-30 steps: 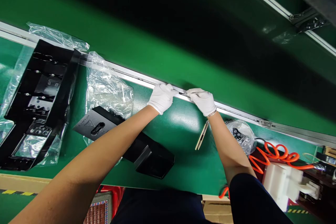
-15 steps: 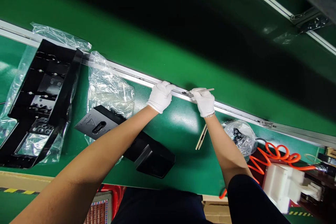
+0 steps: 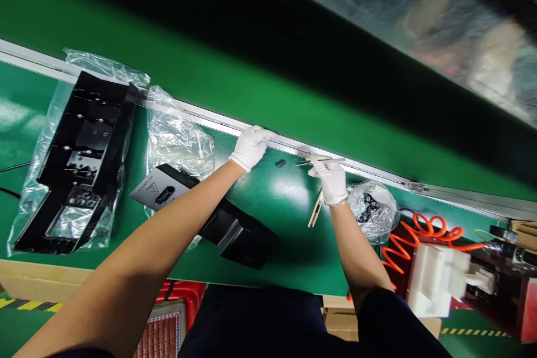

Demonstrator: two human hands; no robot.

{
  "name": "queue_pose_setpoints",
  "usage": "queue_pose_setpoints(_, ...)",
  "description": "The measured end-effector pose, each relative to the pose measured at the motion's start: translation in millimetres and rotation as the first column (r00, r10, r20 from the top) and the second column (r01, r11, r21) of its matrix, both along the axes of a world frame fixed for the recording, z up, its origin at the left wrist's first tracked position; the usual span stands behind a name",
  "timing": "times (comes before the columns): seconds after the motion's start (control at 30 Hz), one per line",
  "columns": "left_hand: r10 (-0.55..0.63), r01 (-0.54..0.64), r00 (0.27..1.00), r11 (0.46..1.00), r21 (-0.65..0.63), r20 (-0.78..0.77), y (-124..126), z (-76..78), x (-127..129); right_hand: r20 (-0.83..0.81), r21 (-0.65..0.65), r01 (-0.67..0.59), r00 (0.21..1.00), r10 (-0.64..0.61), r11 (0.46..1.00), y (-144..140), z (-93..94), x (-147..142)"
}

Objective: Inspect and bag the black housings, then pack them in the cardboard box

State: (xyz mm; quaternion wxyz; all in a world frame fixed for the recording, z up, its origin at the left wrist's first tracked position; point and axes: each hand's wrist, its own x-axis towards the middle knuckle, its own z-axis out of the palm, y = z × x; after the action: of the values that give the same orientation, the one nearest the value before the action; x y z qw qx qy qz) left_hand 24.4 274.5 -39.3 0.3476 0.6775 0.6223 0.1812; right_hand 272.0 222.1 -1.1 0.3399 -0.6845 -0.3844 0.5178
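Observation:
My left hand [image 3: 250, 148], in a white glove, rests on the aluminium rail [image 3: 289, 146] with its fingers stretched along it and nothing visible in them. My right hand [image 3: 331, 182], also gloved, is closed around thin metal tweezers [image 3: 335, 160], whose tips point left just in front of the rail. A small dark piece [image 3: 281, 164] lies on the green bench between my hands, apart from the tweezer tips. Below my right hand lies a beige, two-pronged tool [image 3: 315, 210], partly hidden by the hand.
A black housing [image 3: 247, 240] with a grey labelled end lies under my left forearm. Left of it are crumpled clear plastic [image 3: 180, 142] and a black open frame [image 3: 113, 148]. At right are a bag of small black parts [image 3: 373, 210], an orange coiled hose [image 3: 436, 229] and a white fixture [image 3: 436, 277].
The small dark piece, earlier at the tweezer tips on the rail, now lies on the bench. My right hand and tweezers have moved slightly down; my left hand has shifted a little left.

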Motion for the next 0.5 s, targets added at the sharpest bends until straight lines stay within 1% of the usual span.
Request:
queue_pose_setpoints(0.07, -0.015, 0.015, 1.000, 1.000, -0.026, 0.013, -9, 8.2, -1, 0.094, 0.107, 0.049, 0.994, -0.059, 0.993, -18, 9.4, 17)
queue_pose_setpoints(0.13, -0.083, 0.079, 0.995, 0.994, -0.071, -0.058, -22, 18.9, 4, 0.191, 0.181, 0.014, 0.980, -0.049, 0.983, -44, 14.6, 32)
queue_pose_setpoints(0.17, -0.121, 0.110, 0.987, 0.989, -0.102, -0.108, -28, 23.8, 8, 0.224, 0.190, -0.016, 0.974, -0.028, 0.982, -60, 15.6, 38)
queue_pose_setpoints(0.23, -0.191, 0.159, 0.960, 0.974, -0.161, -0.203, -39, 30.6, 21, 0.232, 0.150, -0.074, 0.972, 0.037, 0.986, -96, 15.6, 44)
queue_pose_setpoints(0.33, -0.280, 0.222, 0.906, 0.953, -0.208, -0.317, -44, 34.3, 39, 0.208, 0.071, -0.164, 0.967, 0.146, 0.984, -153, 15.8, 44)
queue_pose_setpoints(0.43, -0.341, 0.285, 0.868, 0.937, -0.202, -0.361, -44, 41.1, 50, 0.270, 0.046, -0.191, 0.947, 0.172, 0.980, -208, 20.9, 37)
queue_pose_setpoints(0.5, -0.384, 0.342, 0.851, 0.923, -0.179, -0.359, -46, 51.8, 57, 0.306, 0.025, -0.190, 0.936, 0.174, 0.981, -243, 25.6, 30)
